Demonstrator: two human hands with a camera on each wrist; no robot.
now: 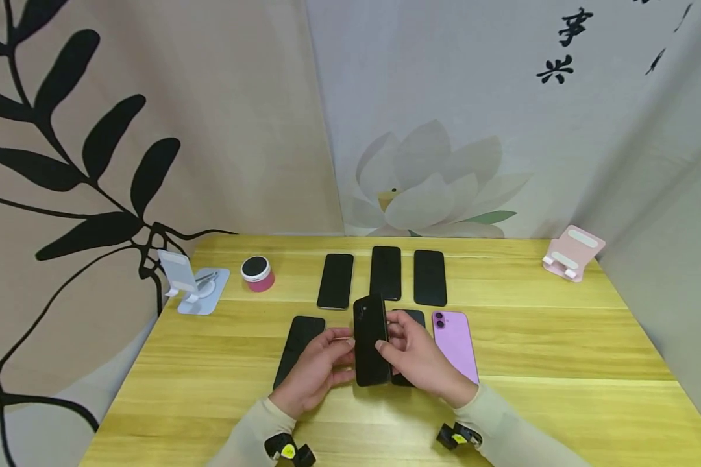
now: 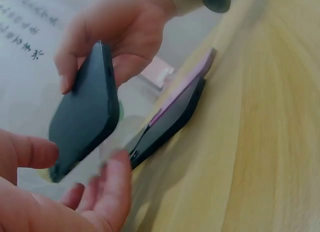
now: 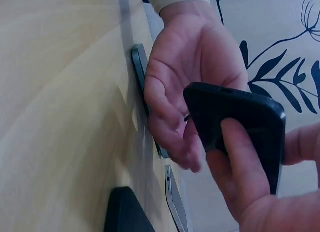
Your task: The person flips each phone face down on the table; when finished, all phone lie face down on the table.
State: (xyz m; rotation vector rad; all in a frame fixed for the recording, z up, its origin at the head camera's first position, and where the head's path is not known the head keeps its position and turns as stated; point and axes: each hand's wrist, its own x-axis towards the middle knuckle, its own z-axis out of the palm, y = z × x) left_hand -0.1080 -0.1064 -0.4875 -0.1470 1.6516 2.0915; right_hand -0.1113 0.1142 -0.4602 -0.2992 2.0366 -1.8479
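A black phone (image 1: 370, 344) is held upright above the table, its camera side toward the head view. The right hand (image 1: 419, 357) grips its right edge, thumb on one face and fingers behind, as the right wrist view shows with the phone (image 3: 240, 122). At the phone's left edge is the left hand (image 1: 318, 366), its fingers loosely spread and palm facing the phone; in the left wrist view its thumb tip is by the phone's lower corner (image 2: 82, 111), and whether it touches is unclear. One dark phone (image 1: 409, 318) lies partly hidden behind the right hand.
Three dark phones (image 1: 335, 281) (image 1: 385, 272) (image 1: 430, 277) lie in a back row. Another dark phone (image 1: 298, 340) is beside the left hand, a purple phone (image 1: 455, 344) beside the right. A white stand (image 1: 204, 292) and pink jar (image 1: 258, 275) stand left, a pink stand (image 1: 572, 253) right.
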